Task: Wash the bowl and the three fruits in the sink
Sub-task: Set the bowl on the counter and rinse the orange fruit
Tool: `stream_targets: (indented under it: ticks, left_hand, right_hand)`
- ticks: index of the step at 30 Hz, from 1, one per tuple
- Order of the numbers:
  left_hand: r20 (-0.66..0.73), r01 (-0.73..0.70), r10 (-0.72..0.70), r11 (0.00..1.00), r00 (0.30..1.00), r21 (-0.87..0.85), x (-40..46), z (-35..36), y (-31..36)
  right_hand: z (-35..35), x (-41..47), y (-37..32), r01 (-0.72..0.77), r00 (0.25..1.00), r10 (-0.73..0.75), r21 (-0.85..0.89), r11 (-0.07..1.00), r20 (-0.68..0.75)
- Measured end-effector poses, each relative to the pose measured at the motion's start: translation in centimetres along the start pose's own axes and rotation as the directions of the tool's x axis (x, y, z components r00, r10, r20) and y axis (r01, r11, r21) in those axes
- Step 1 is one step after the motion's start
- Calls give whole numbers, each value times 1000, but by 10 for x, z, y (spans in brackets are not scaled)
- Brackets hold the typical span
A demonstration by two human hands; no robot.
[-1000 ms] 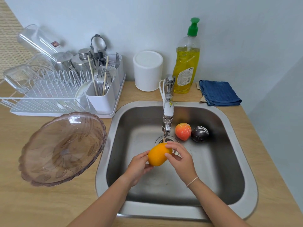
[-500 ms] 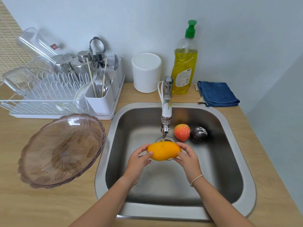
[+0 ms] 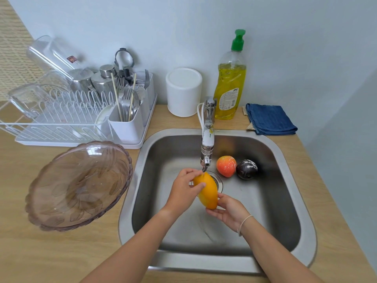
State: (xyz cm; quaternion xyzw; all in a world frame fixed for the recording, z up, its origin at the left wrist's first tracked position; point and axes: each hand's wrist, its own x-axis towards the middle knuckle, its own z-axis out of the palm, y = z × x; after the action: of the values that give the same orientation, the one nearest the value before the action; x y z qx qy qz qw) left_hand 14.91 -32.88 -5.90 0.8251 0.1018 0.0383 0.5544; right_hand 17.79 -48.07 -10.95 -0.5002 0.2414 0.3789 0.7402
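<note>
I hold a yellow-orange mango point(image 3: 207, 190) under the tap point(image 3: 207, 139) in the steel sink point(image 3: 285, 211), over the drain. My left hand point(image 3: 183, 190) grips its upper end with curled fingers. My right hand point(image 3: 228, 211) cradles its lower end from below, fingers curved round it. A thin stream of water runs onto the mango's top. A red-orange fruit point(image 3: 226, 166) and a dark purple fruit point(image 3: 246, 169) lie together at the back right of the sink. A tinted glass bowl point(image 3: 79, 184) sits tilted on the counter left of the sink.
A white dish rack point(image 3: 61, 119) with cutlery, glasses and steel cups stands at the back left. Behind the sink are a white canister point(image 3: 184, 91), a yellow dish-soap bottle point(image 3: 230, 82) and a folded blue cloth point(image 3: 269, 119). A wall closes the right side.
The mango has turned from lying crosswise to pointing away from me. My left hand has risen to its top end and my right hand has dropped under its lower end.
</note>
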Motion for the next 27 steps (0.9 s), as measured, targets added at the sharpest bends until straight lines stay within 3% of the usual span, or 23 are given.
stream_targets:
  ticks: [7,15,27]
  left_hand:
    - [-65,27,-29,999,997,-42,-3,-22,-10]
    - [-120,-25,19,999,993,-45,-10,-48,-9]
    - [-32,-146,148,987,988,62,-19,-78,6]
  right_hand:
    - [5,-12,-2,48,994,-50,22,999,93]
    - [26,-21,12,115,983,-101,-87,990,153]
    - [60,-27,27,185,965,-185,17,983,187]
